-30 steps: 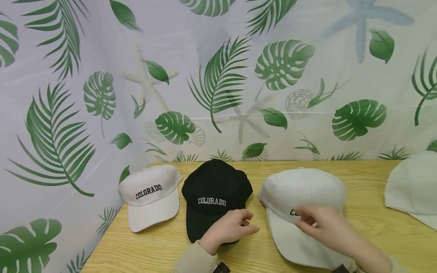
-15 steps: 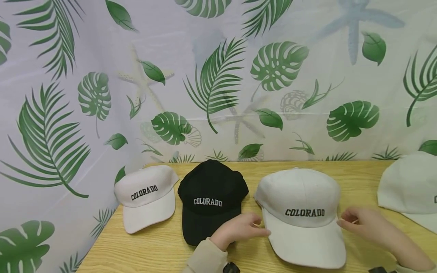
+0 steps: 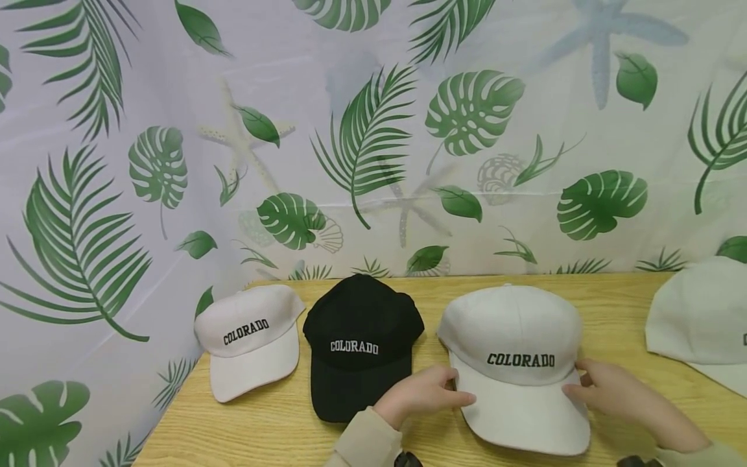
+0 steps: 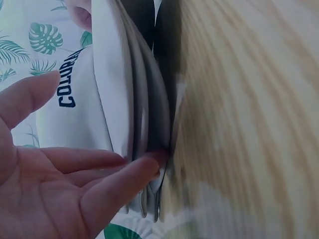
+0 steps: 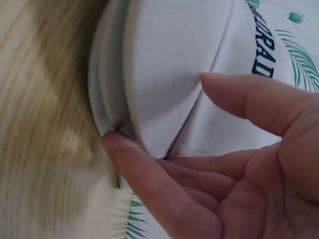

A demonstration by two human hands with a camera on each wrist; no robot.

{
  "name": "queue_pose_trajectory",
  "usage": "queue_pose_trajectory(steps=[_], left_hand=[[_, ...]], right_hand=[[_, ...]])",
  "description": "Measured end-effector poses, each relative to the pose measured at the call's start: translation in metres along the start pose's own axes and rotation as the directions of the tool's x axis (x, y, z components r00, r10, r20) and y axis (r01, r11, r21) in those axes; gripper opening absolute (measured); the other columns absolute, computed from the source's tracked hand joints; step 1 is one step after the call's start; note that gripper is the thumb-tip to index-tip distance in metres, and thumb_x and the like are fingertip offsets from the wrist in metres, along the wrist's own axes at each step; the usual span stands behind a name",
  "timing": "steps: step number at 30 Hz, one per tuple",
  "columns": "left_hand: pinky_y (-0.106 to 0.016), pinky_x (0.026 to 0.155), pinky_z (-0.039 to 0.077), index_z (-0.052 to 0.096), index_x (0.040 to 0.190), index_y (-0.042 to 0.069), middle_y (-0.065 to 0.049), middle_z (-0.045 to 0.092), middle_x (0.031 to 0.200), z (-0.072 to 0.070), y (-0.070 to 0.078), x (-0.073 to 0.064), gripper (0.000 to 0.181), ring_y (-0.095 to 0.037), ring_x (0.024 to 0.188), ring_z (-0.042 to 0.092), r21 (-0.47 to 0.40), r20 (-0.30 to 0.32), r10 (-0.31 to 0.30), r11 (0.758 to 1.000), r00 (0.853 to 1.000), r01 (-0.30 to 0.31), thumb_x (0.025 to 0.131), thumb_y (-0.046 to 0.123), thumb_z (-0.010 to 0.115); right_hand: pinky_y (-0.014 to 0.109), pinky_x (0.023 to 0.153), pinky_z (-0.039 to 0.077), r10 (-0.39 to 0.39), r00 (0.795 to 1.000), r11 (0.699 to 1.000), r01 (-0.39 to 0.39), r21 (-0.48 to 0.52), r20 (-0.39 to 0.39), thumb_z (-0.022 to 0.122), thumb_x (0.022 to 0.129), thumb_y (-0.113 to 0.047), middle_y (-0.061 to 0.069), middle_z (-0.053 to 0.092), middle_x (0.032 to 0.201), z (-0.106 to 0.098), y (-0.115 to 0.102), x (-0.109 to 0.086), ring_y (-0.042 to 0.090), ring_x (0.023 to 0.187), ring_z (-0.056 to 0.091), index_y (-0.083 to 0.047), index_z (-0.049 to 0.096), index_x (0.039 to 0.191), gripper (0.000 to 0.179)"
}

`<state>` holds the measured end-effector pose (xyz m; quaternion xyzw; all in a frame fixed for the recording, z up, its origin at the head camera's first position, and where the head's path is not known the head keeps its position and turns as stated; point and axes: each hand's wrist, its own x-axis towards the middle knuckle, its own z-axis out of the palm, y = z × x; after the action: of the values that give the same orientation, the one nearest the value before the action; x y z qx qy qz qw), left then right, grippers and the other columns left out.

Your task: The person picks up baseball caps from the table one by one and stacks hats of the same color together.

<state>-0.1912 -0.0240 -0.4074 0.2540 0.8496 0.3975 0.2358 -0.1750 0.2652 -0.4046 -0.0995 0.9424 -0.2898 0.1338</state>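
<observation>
The stacked white caps sit on the desk, just right of the black cap, squarely between your hands: your left hand at one side of the brims, your right hand at the other, neither clearly nearer. Both hands look spread rather than clamped, fingers meeting the brim edges. Those brims point towards you, slanting slightly right; the long axis, crown to brim, runs roughly square to the line joining your hands.
</observation>
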Motion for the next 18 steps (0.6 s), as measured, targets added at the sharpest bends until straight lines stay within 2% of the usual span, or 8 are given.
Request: queue_pose_trajectory(steps=[6,11,18], left_hand=[[-0.023,0.045,0.025,0.04,0.063,0.008,0.003,0.029,0.055,0.002,0.002,0.011,0.034,-0.012,0.048,0.029,-0.009,-0.04,-0.011,1.0,0.999,0.01,0.084,0.026,0.06],[-0.023,0.046,0.025,0.039,0.065,0.009,0.002,0.027,0.058,0.002,0.004,0.018,0.034,-0.013,0.05,0.029,-0.008,-0.056,-0.01,1.0,0.998,0.01,0.084,0.027,0.06],[-0.023,0.049,0.027,0.041,0.068,0.008,0.002,0.03,0.061,0.003,0.005,0.025,0.031,-0.013,0.055,0.034,-0.021,-0.068,-0.028,0.999,0.997,0.027,0.084,0.027,0.059]], right_hand=[[0.037,0.061,0.048,-0.018,1.0,1.0,0.018,0.015,-0.019,0.058,0.085,-0.02,0.023,0.059,0.089,-0.004,0.001,0.005,0.028,0.076,0.058,0.025,0.035,0.115,0.059],[0.036,0.06,0.047,-0.041,0.998,0.999,0.041,0.013,-0.047,0.058,0.085,-0.018,0.022,0.059,0.088,-0.007,0.003,0.008,0.027,0.075,0.058,0.023,0.039,0.114,0.053],[0.037,0.06,0.047,-0.033,0.998,0.999,0.033,-0.015,-0.061,0.057,0.086,-0.019,0.022,0.059,0.087,-0.01,0.005,0.011,0.029,0.076,0.057,0.022,0.042,0.111,0.05]])
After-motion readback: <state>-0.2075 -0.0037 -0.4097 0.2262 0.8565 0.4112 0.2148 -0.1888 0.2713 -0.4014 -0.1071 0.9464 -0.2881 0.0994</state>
